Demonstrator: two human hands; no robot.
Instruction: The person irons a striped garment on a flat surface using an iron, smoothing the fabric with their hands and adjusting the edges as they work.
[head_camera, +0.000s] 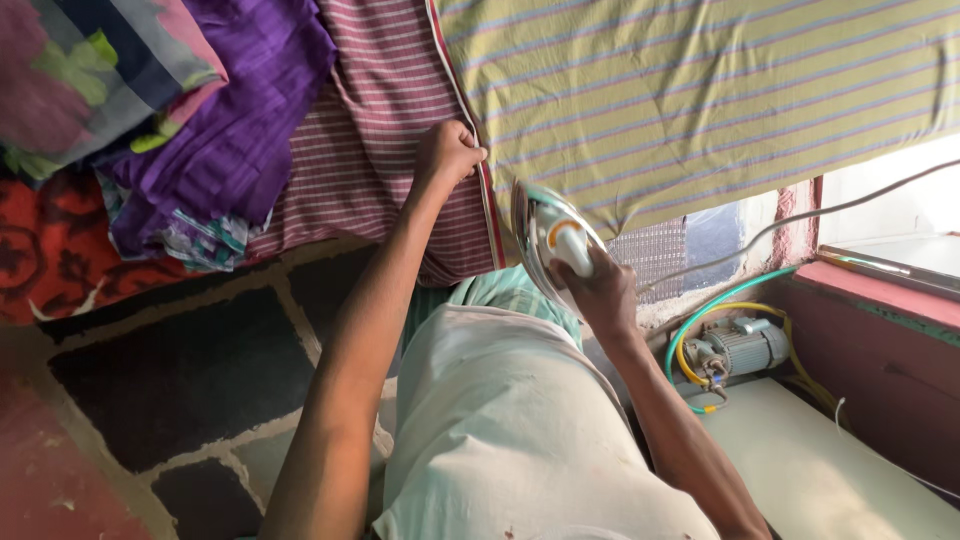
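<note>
My left hand (447, 153) is closed on the edge of a yellow-green striped cloth (700, 90) spread over the table, right where it meets a maroon striped cloth (385, 120). My right hand (600, 290) grips the handle of a clothes iron (548, 240), held tilted on its side at the near edge of the striped cloth. The iron's white cord (800, 215) runs off to the right. My pale shirt fills the lower middle of the view.
A pile of purple cloth (235, 120) and floral fabrics (80, 70) lies at the left, on a red patterned cover (50, 250). A small motor (740, 345) with green and yellow hoses sits on the floor at right. Dark floor tiles (180, 380) lie at the lower left.
</note>
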